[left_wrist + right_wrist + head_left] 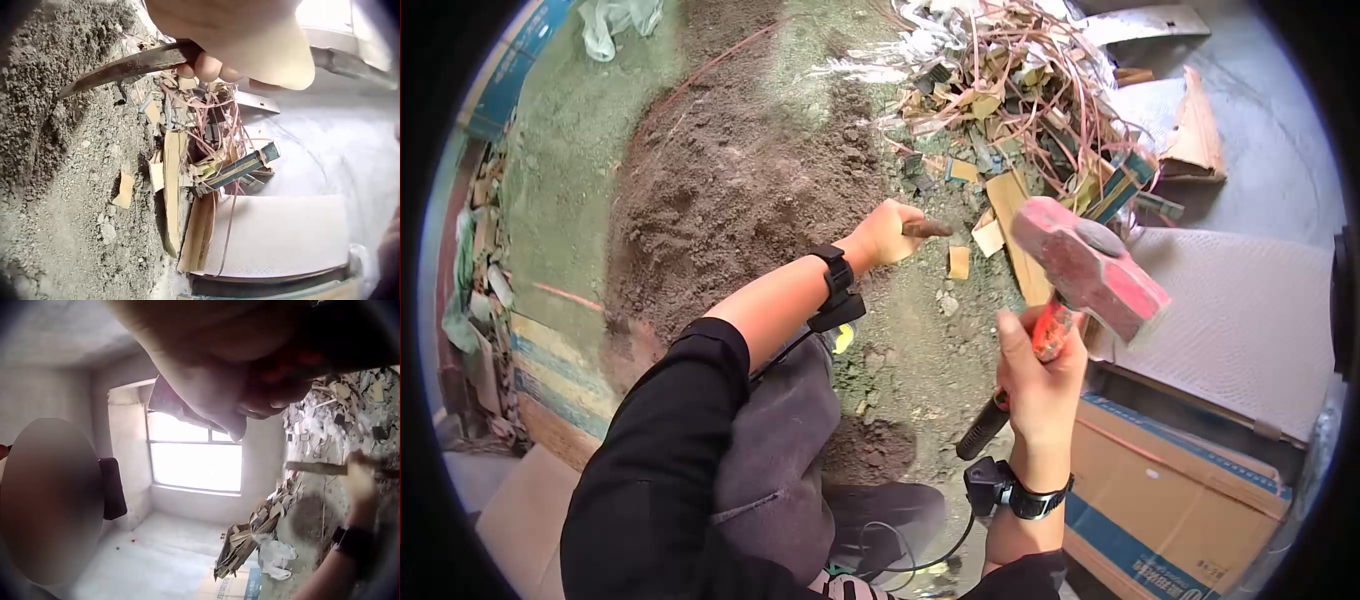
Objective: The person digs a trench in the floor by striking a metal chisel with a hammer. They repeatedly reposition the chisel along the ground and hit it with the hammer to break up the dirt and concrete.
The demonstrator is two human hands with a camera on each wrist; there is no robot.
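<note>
My left hand [887, 232] grips a rusty steel chisel [927, 229] over the ground, its fingers wrapped round the shaft. In the left wrist view the chisel [134, 64] narrows to a point that overlaps the grey-brown soil [37, 112]; its other end sticks out past the hand. My right hand [1043, 385] holds a sledgehammer [1090, 265] by its orange and black handle, with the worn red head raised to the right of the chisel. The right wrist view shows the right hand [212, 362] close up and dark, hiding most of the hammer.
A mound of loose soil [730, 200] lies left of the chisel. Torn cardboard and pink strapping [1040, 90] are heaped at the back right. A cardboard box [1170, 500] and a white textured sheet [1230, 320] stand on the right. Another person [50, 500] appears in the right wrist view.
</note>
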